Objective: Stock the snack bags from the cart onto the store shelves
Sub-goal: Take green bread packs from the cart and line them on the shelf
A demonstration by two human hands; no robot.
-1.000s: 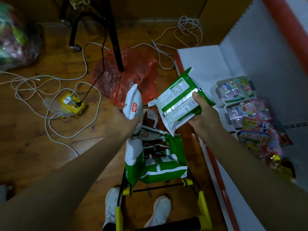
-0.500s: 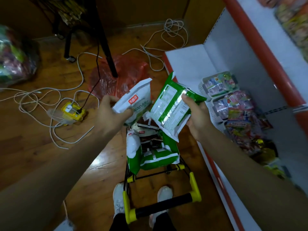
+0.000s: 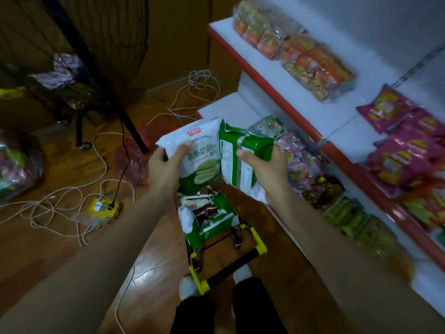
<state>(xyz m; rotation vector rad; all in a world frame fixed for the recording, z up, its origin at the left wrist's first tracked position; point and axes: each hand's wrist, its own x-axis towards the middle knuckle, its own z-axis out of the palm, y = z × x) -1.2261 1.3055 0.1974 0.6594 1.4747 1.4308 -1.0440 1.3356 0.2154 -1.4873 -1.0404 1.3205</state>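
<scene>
The scene is dim, with a cool, muted cast. A glare patch on the wooden floor [image 3: 144,276] suggests light from overhead. The white shelves [image 3: 262,75] are the brightest surfaces. Sharpness is best at the centre: large print on the white-and-green snack bag [image 3: 195,150] is readable, and the green snack bag [image 3: 245,150] beside it is fairly crisp. Toward the right edge, the pink bags [image 3: 397,145] and orange packs [image 3: 313,66] smear into blur. Wide-angle distortion bends the shelf edges.

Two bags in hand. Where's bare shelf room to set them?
Lower shelf: bare far end, between end wall and mixed candy packs; crowded past them. Upper shelf: gap between orange packs and pink bags, plus front strip along its red edge.
</scene>
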